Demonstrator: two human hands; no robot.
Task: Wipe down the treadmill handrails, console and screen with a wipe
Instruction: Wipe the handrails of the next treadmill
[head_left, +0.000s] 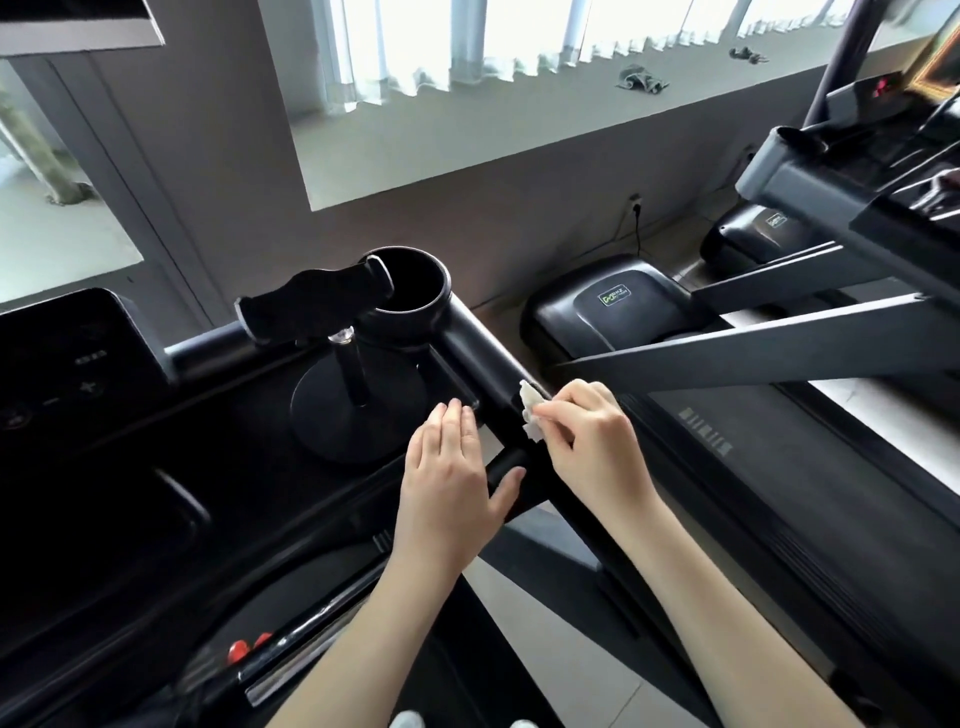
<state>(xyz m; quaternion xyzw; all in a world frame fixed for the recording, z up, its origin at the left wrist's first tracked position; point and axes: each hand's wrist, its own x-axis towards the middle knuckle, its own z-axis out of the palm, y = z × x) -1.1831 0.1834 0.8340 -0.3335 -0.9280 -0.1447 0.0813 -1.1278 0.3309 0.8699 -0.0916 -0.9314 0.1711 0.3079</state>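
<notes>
A small crumpled white wipe (531, 413) is pinched in my right hand (592, 441) and pressed against the black right handrail (488, 358) of the treadmill. My left hand (452, 478) lies flat beside it, fingers spread, with the thumb resting on a short black grip (506, 464) that branches off the rail. The black console (218, 467) stretches left of my hands. Its dark screen (67, 358) sits at the far left.
A phone holder on a round base (353, 410) stands on the console next to a cup holder (410, 283). Red buttons (247, 647) sit at the console's lower edge. A second treadmill (769, 441) stands to the right, a window ledge (519, 119) behind.
</notes>
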